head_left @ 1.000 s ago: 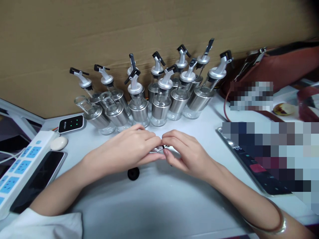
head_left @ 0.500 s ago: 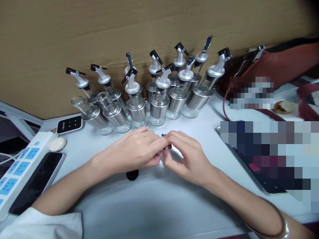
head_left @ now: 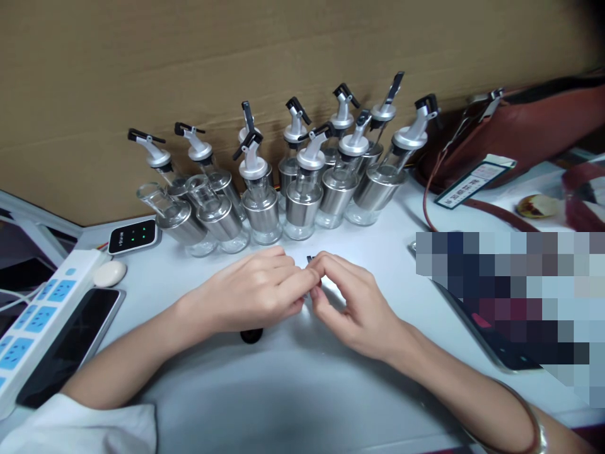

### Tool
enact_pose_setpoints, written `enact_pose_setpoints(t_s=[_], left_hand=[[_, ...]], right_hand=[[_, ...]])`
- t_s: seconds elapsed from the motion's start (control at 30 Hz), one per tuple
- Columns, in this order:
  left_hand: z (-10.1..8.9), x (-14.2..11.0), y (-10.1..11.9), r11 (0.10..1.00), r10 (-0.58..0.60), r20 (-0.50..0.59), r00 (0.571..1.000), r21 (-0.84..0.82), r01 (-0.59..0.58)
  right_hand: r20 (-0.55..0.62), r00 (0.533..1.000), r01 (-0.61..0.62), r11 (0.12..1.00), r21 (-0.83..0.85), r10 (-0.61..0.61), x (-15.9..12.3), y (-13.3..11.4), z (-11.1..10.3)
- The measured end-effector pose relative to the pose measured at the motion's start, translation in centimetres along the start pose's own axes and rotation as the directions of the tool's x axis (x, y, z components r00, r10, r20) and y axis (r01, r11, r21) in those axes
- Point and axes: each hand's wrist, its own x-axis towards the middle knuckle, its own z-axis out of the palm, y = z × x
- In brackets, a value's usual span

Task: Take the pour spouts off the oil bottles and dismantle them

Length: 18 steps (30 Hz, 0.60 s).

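Left hand: the left hand is back-up, fingers curled and bunched, its fingertips pinching a small part together with the other hand
Right hand: the right hand meets it from the other side, index finger arched and thumb below, pinching the same part
Small part: between the two sets of fingertips, above the worktop; a dark tip peeks out at the top, the rest is hidden by fingers
Black cap: a round black cap lies on the worktop just below the left hand, partly covered by it
Open bottles: two open-necked glass bottles with metal bands stand beyond the left hand, at the near left of the group
Topped bottles: ten more bottles carry silver spouts with black levers, behind and to the right of the open pair
Left side: a Wi-Fi box, a white round object, a phone and a power strip
Right side: a brown bag with a label, and a dark flat object partly blurred out
Back: brown cardboard behind the bottles
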Motion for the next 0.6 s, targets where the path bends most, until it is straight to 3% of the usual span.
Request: enact_pose_setpoints(t_s=[0.33, 0.6], left_hand=[[0.15, 0.15, 0.04, 0.999, 0.041, -0.028, 0.999, -0.022, -0.041], [-0.46, 0.38, -0.09, 0.995, -0.05, 0.027, 0.998, -0.082, 0.052]], right_hand=[[-0.006, 1.0, -0.004, 1.0, 0.029, 0.005, -0.06, -0.03, -0.18], [-0.013, 0.999, -0.03, 0.986, 0.165, 0.032, 0.1, -0.07, -0.54]])
